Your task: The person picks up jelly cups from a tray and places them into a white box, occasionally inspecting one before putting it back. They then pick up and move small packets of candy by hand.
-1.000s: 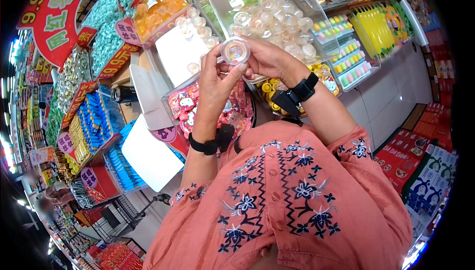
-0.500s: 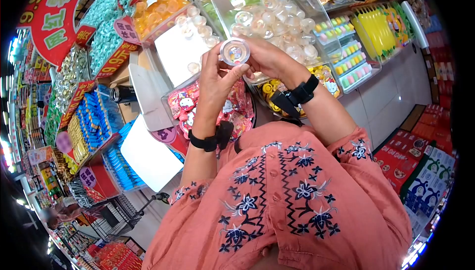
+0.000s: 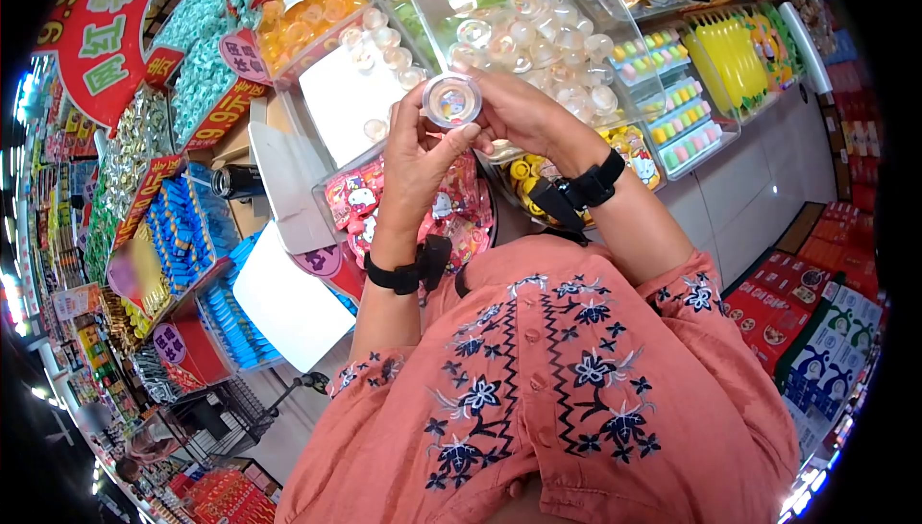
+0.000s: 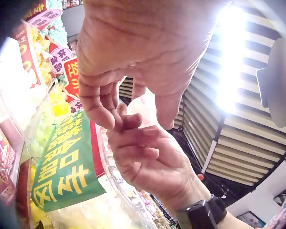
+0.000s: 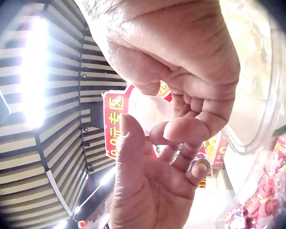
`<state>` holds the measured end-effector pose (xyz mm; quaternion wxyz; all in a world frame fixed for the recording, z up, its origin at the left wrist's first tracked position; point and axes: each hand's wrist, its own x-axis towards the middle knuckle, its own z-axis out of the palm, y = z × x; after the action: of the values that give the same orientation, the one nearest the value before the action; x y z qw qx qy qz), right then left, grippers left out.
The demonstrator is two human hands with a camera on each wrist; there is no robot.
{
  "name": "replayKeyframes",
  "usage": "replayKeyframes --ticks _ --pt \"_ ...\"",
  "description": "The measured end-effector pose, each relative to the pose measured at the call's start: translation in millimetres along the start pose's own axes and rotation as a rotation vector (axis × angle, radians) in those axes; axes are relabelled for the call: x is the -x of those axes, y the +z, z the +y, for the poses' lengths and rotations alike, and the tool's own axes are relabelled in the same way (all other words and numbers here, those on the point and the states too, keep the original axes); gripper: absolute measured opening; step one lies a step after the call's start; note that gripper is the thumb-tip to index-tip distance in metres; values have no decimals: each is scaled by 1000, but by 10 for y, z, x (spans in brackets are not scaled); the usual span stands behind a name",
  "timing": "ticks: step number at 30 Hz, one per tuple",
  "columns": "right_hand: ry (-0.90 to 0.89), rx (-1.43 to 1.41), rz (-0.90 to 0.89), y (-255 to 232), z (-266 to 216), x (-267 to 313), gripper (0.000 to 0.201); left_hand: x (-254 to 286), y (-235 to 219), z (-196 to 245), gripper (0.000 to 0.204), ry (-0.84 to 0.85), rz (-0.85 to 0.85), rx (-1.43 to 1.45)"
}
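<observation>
In the head view a small round clear jelly cup [image 3: 452, 100] is held up between both hands, its flat lid facing the camera and a coloured print showing through. My left hand [image 3: 420, 161] pinches it from the left, thumb at its lower edge. From the right, my right hand [image 3: 526, 116] holds the cup, its fingers meeting the left ones. Seen from the right wrist, the cup's pale side [image 5: 150, 112] shows between the curled fingers. Below the cup lies a bin of pink character-printed packets [image 3: 360, 202]. Behind it stands a clear bin [image 3: 432, 20] with many similar pale cups.
A tray with a white bottom [image 3: 341, 106] holds several more cups left of the hands. Orange cups [image 3: 312, 20] fill a bin behind it. Boxes of pastel sweets [image 3: 677, 106] stand at the right. A white panel [image 3: 293, 298] leans at the lower left, near blue packets [image 3: 245, 308].
The cup has tilted so its lid faces the head camera more squarely, and it has shifted slightly left. Both hands keep hold of it with little other movement.
</observation>
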<state>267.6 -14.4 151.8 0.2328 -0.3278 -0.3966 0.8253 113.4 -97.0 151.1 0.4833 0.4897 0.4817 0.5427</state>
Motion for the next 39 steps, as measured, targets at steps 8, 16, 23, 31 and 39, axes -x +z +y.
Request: replayKeyframes --ticks 8,16,23,31,39 --pt "-34 -36 -17 -12 20 23 52 15 -27 -12 60 -2 -9 -65" --pt "-19 -13 -35 -42 38 7 53 25 -23 23 55 -23 -29 37" --pt "-16 -15 -5 -84 -11 2 48 -140 -263 36 50 -126 6 -25" --pt "-14 -49 13 -271 -39 36 46 -872 -1141 -373 39 -240 173 435" --pt "18 -52 83 -341 -79 37 44 -1834 -1713 -785 46 -400 245 -25"
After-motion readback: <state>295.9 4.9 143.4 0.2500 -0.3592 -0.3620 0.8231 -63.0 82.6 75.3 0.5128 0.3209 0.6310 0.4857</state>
